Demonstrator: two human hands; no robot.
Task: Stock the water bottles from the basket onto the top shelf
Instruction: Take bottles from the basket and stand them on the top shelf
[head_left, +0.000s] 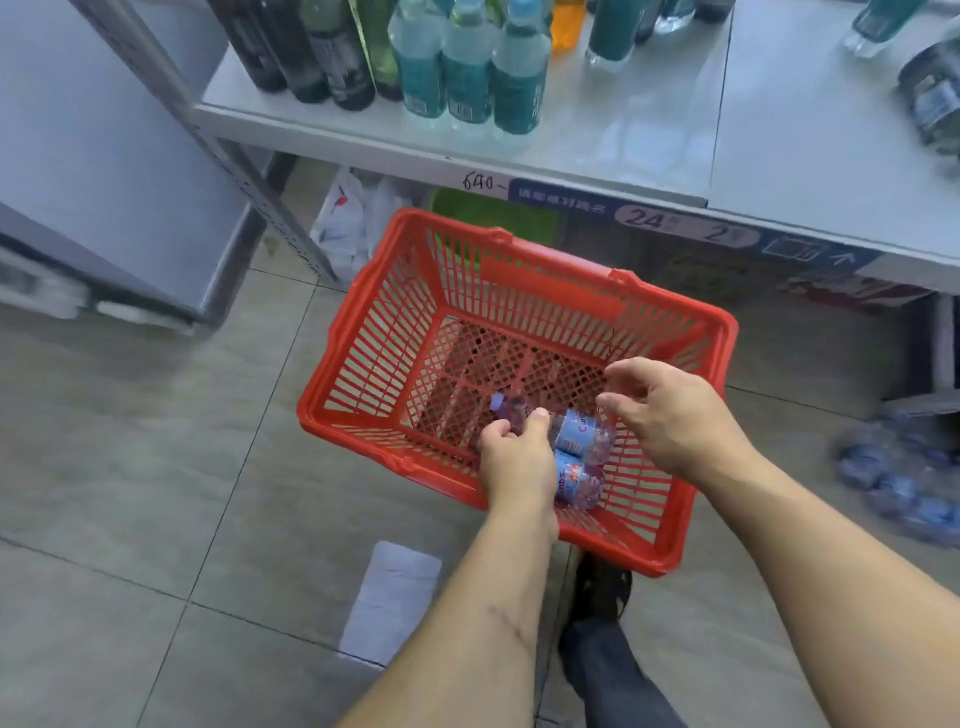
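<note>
We reached both hands into the red slatted plastic shopping basket (519, 291), which sat on the grey tiled floor (130, 467) just in front of the shelving, presumably parked there so bottles could go straight up. Two small clear plastic water bottles with blue labels lay on their sides at the basket's near edge, side by side and touching, the way round bottles settle on a flat lattice bottom. Our left hand (514, 452) was grasping the farther bottle (576, 434) around its neck end, fingers curled over it just behind the pale purple cap (497, 401); the nearer bottle (579, 486) lay partly under that wrist, untouched as far as we could tell. Our right hand (670, 410) hovered above the basket's right side, fingers loosely spread and released, holding nothing, likely poised for the second bottle. The basket walls were stiff vertical ribs, its base a diamond mesh, its rim smooth and thick. The bottles looked thin, ribbed and crinkly, probably light and a bit slippery. The grey metal shelf board (597, 130) above the basket's far edge was smooth and glossy, already carrying tall teal-labelled clear bottles (467, 78) and dark bottles (322, 62) near its left corner, with bare space toward its front edge. Whether this was the top shelf we couldn't tell. A shrink-wrapped pack of bottles (898, 483) sat blurred on the floor at right.
</note>
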